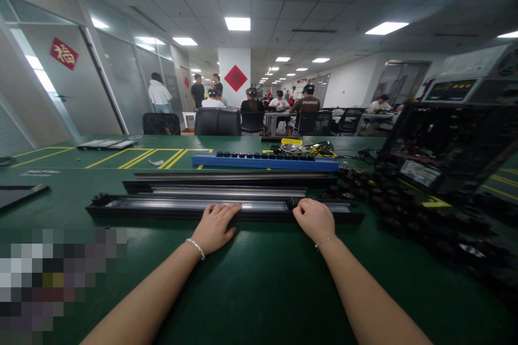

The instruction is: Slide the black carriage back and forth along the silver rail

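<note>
A long black rail with a silvery channel lies across the green table in front of me. My left hand rests on its near edge, fingers stretched flat over the channel. My right hand is curled at the rail's right part, fingertips pressed on a small black piece in the channel. Two more long black and silver rails lie just behind it. A blue strip carrying a row of small black parts sits further back.
A heap of small black parts spreads along the right. An open black machine case stands at the right rear. A flat dark tray lies at far left. Beyond the table are office chairs and several people.
</note>
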{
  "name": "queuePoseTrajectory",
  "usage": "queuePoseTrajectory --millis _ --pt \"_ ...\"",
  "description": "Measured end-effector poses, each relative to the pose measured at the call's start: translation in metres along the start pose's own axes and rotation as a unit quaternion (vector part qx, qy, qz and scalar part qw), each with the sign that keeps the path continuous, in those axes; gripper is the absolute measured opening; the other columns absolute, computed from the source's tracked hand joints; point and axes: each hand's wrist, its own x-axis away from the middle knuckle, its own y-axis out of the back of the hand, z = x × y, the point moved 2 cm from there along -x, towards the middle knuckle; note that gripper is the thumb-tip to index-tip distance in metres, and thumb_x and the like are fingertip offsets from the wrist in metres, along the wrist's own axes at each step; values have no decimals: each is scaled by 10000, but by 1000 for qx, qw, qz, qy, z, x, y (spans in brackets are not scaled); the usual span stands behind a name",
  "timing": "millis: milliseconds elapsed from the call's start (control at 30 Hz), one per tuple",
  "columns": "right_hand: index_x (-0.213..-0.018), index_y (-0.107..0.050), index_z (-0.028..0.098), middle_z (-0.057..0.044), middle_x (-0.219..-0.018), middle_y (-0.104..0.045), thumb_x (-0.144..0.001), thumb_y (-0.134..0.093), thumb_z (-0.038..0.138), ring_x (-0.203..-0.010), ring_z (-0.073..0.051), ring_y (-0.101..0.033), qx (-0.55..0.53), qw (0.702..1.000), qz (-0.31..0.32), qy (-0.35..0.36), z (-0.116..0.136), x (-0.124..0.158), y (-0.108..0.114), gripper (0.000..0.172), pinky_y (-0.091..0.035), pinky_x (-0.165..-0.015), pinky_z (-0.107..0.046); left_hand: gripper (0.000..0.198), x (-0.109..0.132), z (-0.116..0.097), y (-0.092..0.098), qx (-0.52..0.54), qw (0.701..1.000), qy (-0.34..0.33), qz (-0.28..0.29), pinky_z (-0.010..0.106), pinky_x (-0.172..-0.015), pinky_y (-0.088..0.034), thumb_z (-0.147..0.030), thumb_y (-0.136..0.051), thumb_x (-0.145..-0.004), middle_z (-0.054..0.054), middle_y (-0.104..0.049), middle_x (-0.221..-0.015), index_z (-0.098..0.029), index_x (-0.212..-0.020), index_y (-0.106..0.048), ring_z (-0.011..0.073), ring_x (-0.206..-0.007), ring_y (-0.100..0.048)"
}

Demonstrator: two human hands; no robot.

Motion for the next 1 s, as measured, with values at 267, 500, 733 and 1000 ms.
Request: queuePoseTrajectory --millis 267,500,733,1000 --pt "-574 -586 200 -30 -706 -639 -755 -416 198 -676 -141 -529 7 999 28 -19 -1 0 0 248 -325 -670 -271 616 0 0 -1 0 1000 2 6 466 -1015 -200 -288 -516 -757 27 -469 -1339 -313 -1335 -307 231 -1181 -417" --pt "-935 -575 170 -83 -949 -624 -751 -504 410 -912 -211 -524 -38 994 10 -106 4 0 -8 311 -341 -803 -331 626 0 0 -1 -3 1000 5 6 459 -1010 -212 -275 -529 -744 14 -470 -1338 -319 -1329 -309 222 -1182 -420" --pt "-949 -612 206 -81 -1108 -601 -786 -450 424 -1079 -235 -465 -83 987 35 -132 6 1 -20 317 -194 -983 -465 611 0 -1 -1 -1 1000 4 2 460 -1005 -209 -276 -522 -750 21 -472 -1338 -309 -1325 -317 223 -1179 -421" --pt "-930 -619 193 -90 -1067 -621 -785 -443 423 -1048 -231 -495 -91 985 31 -144 2 1 -19 324 -214 -984 -451 608 0 -1 -1 4 1000 4 3 471 -1014 -196 -279 -517 -756 23 -469 -1341 -315 -1328 -313 226 -1184 -417"
